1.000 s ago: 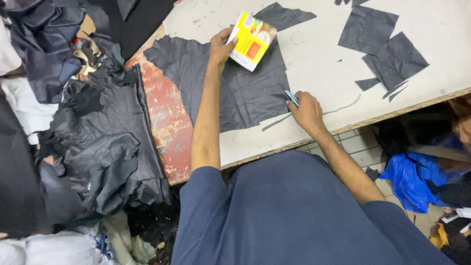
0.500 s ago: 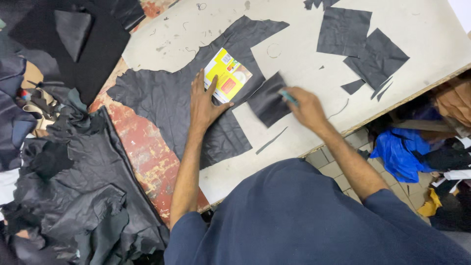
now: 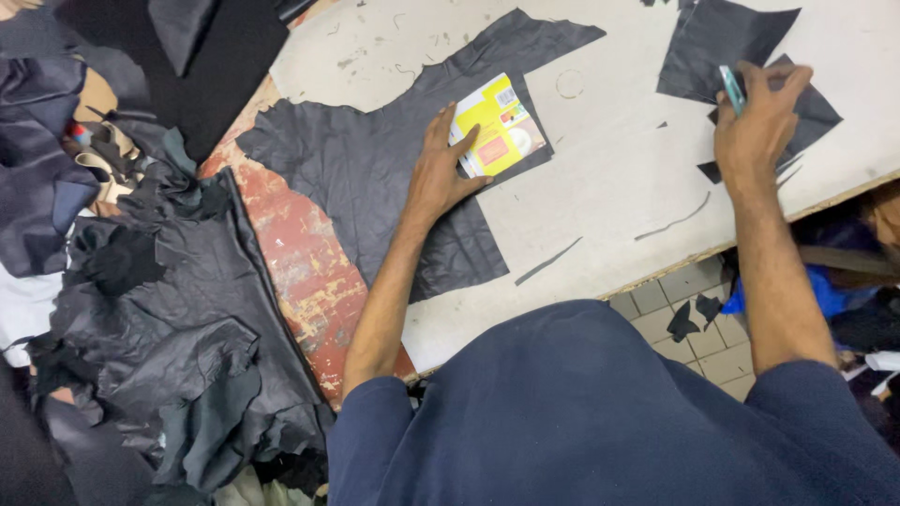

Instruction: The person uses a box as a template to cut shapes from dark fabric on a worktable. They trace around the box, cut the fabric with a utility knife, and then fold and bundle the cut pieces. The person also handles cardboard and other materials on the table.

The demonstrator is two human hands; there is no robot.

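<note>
Overhead, a scuffed white table bears dark leather.

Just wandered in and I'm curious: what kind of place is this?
Probably a small leather-cutting workshop: a dark hide spread on a worn white table, cut pieces stacked aside, and scraps heaped at the table's left.

one yellow card, one blue cutter, two hands, one large dark leather sheet.
</note>
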